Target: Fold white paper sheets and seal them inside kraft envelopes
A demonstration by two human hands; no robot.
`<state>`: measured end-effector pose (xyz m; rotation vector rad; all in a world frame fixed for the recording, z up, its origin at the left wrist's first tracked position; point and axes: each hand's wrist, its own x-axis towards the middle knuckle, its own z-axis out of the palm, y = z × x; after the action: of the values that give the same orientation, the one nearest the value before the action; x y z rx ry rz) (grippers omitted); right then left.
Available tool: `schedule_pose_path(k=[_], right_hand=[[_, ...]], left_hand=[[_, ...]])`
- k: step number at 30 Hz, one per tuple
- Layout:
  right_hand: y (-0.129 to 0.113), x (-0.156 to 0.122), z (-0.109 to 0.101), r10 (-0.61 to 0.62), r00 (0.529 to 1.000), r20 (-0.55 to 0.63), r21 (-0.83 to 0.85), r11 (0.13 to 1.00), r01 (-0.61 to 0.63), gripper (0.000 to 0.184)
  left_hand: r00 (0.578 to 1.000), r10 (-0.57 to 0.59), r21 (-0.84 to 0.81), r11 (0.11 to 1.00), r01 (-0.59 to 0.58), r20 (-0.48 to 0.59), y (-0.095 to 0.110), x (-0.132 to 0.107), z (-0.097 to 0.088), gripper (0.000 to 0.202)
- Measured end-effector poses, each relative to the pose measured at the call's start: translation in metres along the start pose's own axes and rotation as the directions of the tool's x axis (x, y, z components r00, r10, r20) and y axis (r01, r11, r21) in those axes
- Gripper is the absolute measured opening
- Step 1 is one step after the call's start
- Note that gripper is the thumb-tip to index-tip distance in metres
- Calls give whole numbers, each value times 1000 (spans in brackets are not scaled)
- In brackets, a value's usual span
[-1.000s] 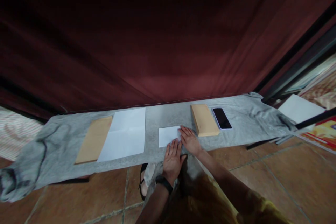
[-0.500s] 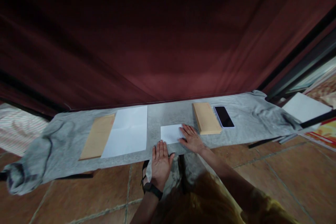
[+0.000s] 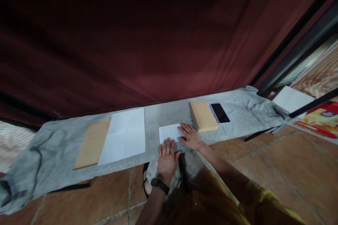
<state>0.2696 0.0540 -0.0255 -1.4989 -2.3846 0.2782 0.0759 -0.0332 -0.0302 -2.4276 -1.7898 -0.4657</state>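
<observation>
A small folded white paper [image 3: 169,132] lies on a grey cloth [image 3: 52,147] spread over a low surface. My right hand [image 3: 190,136] lies flat and open on the paper's right end. My left hand [image 3: 167,158], with a black band on its wrist, rests flat with fingers stretched out; its fingertips reach the paper's near edge. Just right of my right hand sits a stack of brown envelopes [image 3: 202,115], and a black phone [image 3: 219,112] lies beside that stack.
To the left lie a large white sheet [image 3: 124,135] and a brown envelope [image 3: 93,143]. A dark red curtain [image 3: 148,42] hangs behind. Terracotta floor tiles [image 3: 277,161] are in front; white and printed papers [image 3: 293,99] lie at the right.
My left hand drew back toward the cloth's near edge, then slid forward again to the paper's near edge. My right hand stayed flat on the paper. The view shifted slightly.
</observation>
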Motion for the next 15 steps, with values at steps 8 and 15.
schedule_pose_path(k=[8, 15], right_hand=[[-2, -2, -6, -15, 999, -34, 17, 1000, 15, 55], [-35, -33, 6, -124, 988, -90, 43, 991, 128, 47]], left_hand=[[997, 74, 12, 997, -74, 15, 1, 4, 4, 55], [993, 108, 35, 993, -109, 37, -4, 3, 8, 57]])
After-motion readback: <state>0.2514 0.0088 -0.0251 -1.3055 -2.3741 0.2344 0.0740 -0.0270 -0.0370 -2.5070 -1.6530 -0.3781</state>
